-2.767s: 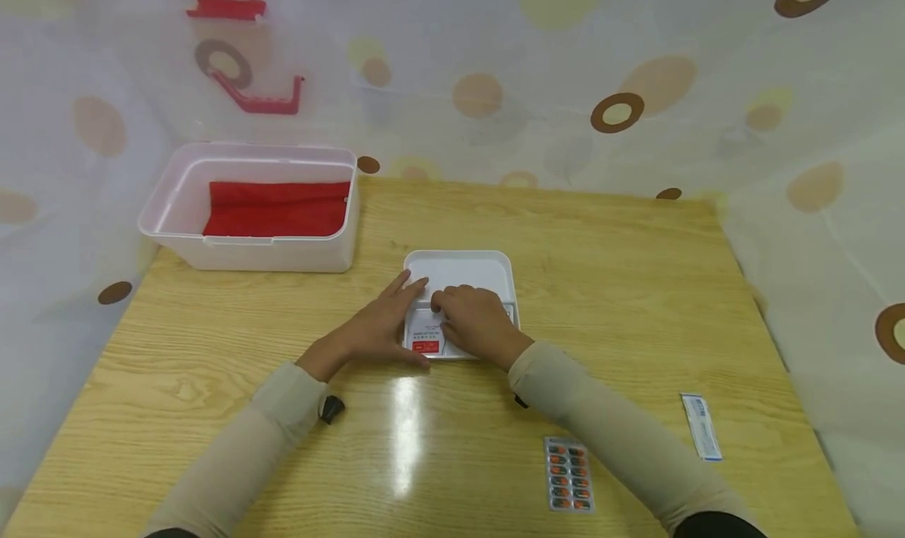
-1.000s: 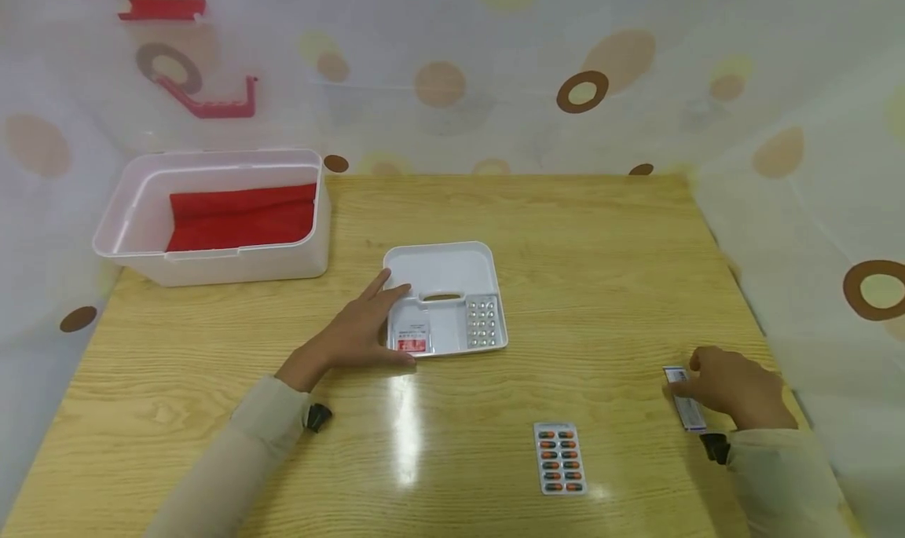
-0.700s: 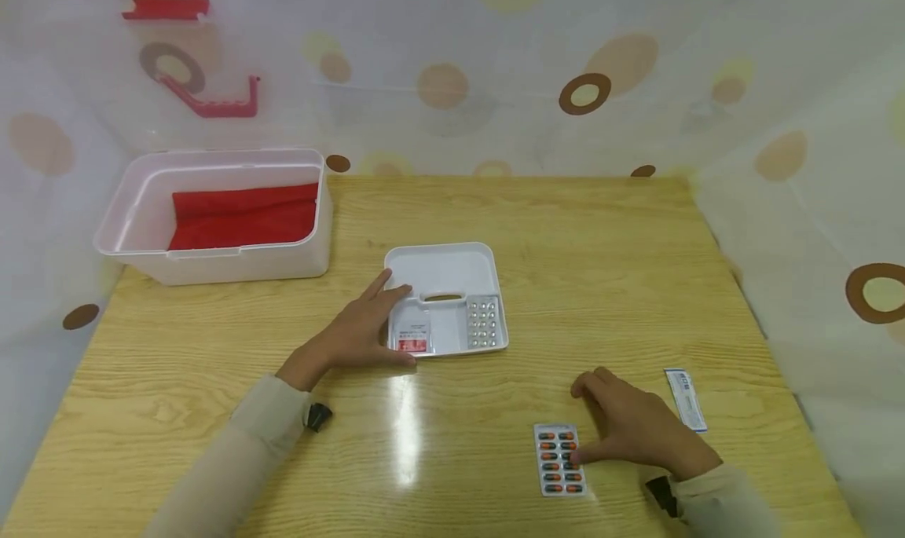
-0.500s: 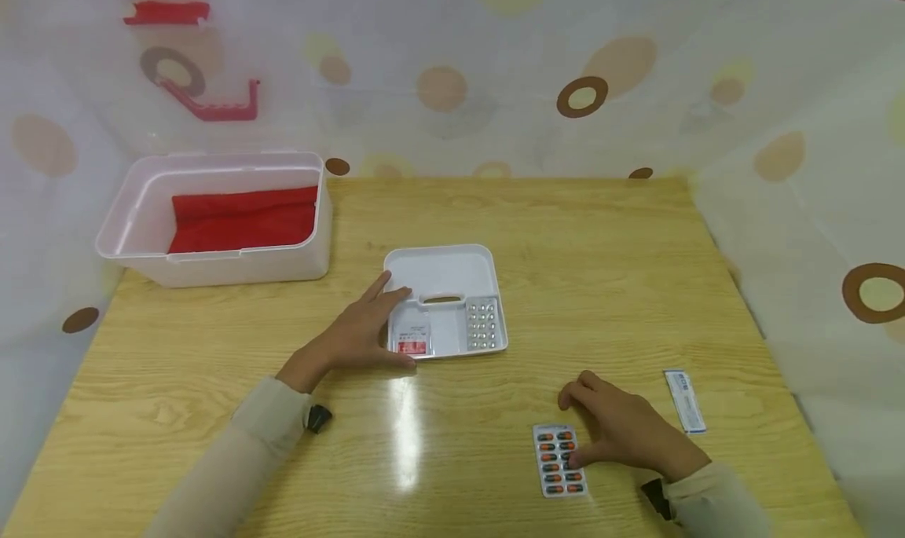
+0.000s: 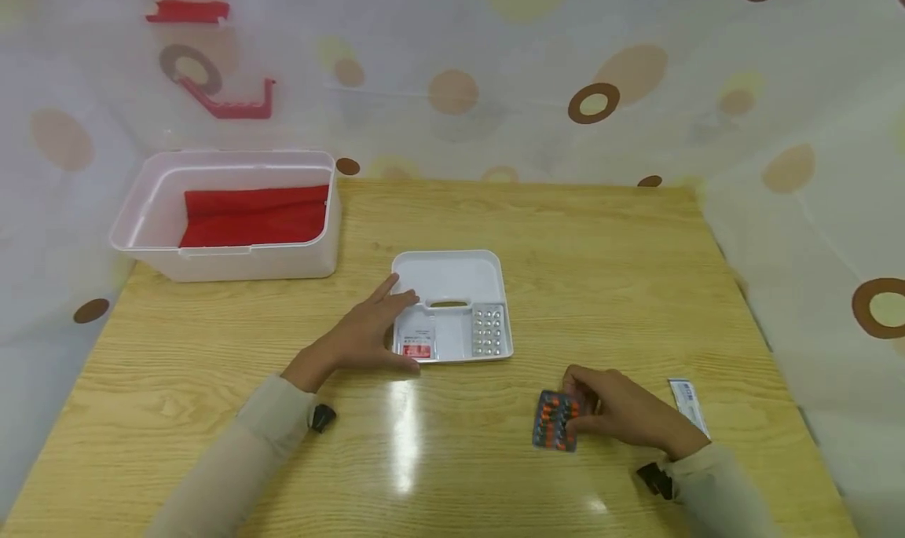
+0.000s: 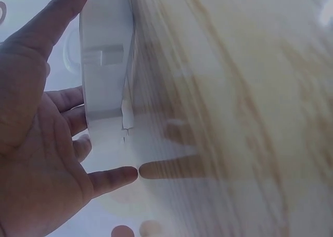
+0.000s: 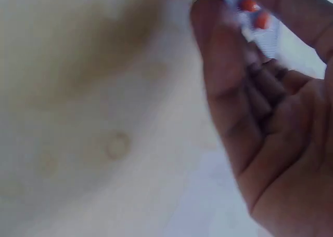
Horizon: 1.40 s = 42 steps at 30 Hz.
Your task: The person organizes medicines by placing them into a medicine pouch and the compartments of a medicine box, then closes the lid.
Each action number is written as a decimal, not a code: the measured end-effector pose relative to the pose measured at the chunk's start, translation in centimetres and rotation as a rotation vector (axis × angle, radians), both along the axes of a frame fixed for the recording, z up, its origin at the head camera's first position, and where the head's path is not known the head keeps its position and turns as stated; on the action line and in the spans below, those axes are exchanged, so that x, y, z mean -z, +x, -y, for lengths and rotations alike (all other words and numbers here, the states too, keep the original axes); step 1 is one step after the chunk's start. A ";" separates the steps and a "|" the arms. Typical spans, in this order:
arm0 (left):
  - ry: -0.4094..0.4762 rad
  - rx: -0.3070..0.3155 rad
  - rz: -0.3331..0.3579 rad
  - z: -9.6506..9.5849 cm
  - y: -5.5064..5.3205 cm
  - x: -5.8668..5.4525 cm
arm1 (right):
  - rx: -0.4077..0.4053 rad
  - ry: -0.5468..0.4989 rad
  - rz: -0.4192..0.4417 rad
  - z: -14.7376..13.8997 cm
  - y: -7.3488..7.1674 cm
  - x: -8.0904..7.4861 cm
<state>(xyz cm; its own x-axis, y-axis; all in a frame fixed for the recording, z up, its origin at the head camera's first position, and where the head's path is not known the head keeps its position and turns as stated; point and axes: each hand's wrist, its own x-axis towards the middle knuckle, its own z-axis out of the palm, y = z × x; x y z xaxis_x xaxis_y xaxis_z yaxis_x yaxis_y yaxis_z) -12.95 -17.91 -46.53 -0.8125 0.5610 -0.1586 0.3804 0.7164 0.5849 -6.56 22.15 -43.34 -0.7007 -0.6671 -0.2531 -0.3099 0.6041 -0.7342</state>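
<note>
My right hand (image 5: 625, 412) pinches a blister pack of orange-and-dark capsules (image 5: 549, 422) between thumb and fingers, tilted over the table. In the right wrist view only a corner of that pack (image 7: 261, 20) shows past the fingers. My left hand (image 5: 362, 335) spans the left side of a white divided tray (image 5: 448, 271), fingers spread, thumb by its front corner. The left wrist view shows the tray's side wall (image 6: 104, 44) beside the fingers. Inside the tray, a red-and-white packet (image 5: 419, 345) lies in the left compartment and a silver blister pack (image 5: 488, 331) in the right.
A narrow white-and-blue packet (image 5: 688, 404) lies on the table to the right, behind my right wrist. A whitish bin (image 5: 258, 265) with red cloth (image 5: 258, 216) stands at the back left. Patterned sheeting (image 5: 523, 90) surrounds the wooden table (image 5: 594, 271).
My right hand has left the tray, gone to the narrow packet, then moved left to the capsule blister pack and raised it from the table. My left hand has stayed at the tray's left side.
</note>
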 end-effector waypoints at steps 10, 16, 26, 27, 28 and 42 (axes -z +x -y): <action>-0.027 0.006 0.023 -0.5 -0.3 0.1 | 0.213 -0.101 -0.292 5.2 -9.6 -2.6; -0.033 0.036 0.044 -1.3 -0.2 0.0 | 0.341 -0.066 -0.319 9.5 -12.4 -0.4; 0.040 0.060 -0.014 -1.8 -0.3 -0.5 | 0.304 0.102 -0.292 14.1 -12.8 1.5; 0.049 0.055 -0.020 -1.8 -0.3 -0.6 | 0.290 0.142 -0.313 14.2 -12.9 1.5; 0.053 0.050 -0.024 -1.7 -0.2 -0.6 | 0.271 0.176 -0.322 14.3 -13.0 1.3; 0.052 0.035 -0.057 -1.4 0.0 -0.1 | 0.241 0.334 -0.309 2.8 -10.7 -4.4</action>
